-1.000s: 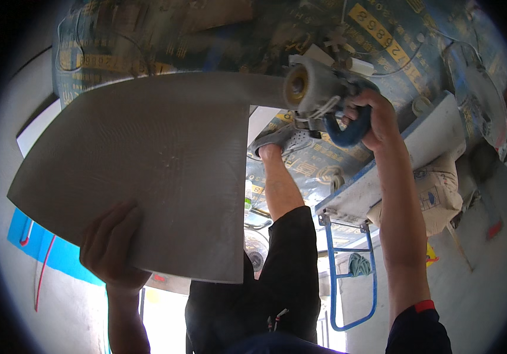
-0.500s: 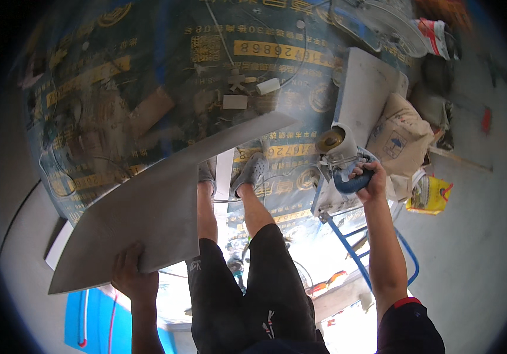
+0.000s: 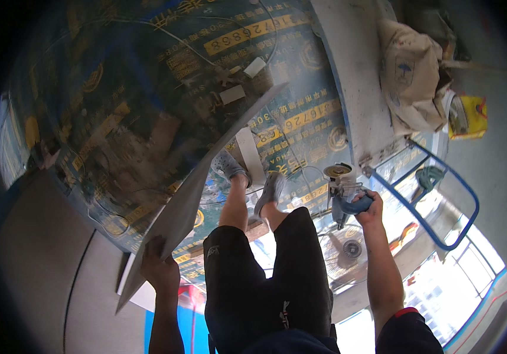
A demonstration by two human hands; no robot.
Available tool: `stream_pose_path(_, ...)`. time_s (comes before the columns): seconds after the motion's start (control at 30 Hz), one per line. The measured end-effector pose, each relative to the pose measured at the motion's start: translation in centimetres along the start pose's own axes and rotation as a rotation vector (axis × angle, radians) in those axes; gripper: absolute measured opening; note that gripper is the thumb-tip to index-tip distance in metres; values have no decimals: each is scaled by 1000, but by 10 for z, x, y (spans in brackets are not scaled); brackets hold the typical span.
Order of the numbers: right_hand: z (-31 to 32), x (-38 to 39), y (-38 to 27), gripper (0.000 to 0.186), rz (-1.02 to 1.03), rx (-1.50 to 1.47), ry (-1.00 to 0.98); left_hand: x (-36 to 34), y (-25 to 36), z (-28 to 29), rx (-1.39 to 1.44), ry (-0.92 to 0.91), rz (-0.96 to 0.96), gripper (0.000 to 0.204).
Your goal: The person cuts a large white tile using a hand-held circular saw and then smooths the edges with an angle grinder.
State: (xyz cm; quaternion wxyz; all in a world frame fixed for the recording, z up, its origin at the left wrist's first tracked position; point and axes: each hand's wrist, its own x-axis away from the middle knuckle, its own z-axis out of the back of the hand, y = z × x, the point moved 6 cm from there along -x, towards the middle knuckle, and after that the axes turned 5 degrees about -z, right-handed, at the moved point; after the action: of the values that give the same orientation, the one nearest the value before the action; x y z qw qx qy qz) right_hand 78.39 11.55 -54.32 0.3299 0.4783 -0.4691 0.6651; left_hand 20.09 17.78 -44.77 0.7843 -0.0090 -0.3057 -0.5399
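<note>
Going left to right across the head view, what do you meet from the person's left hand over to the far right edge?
left hand gripping the grey tile → black shorts → right hand on the angle grinder → blue metal handle frame → yellow packet

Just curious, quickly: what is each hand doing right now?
Left hand: closed on the edge of a large flat grey tile.
Right hand: closed around a blue-handled angle grinder.
</note>
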Motion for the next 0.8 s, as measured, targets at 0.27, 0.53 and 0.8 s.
stream_pose_path(0.27, 102, -87, 101, 11, -109, -242, 134, 9, 4, 2, -112, 5, 14, 18)
stream_pose_path(0.53, 118, -212, 170, 21, -122, -351, 158, -9, -16, 15, -150, 132, -69, 39)
stream_pose_path(0.8, 131, -181, 197, 17, -118, -495, 27, -7, 13, 6, -339, 79, 109, 45)
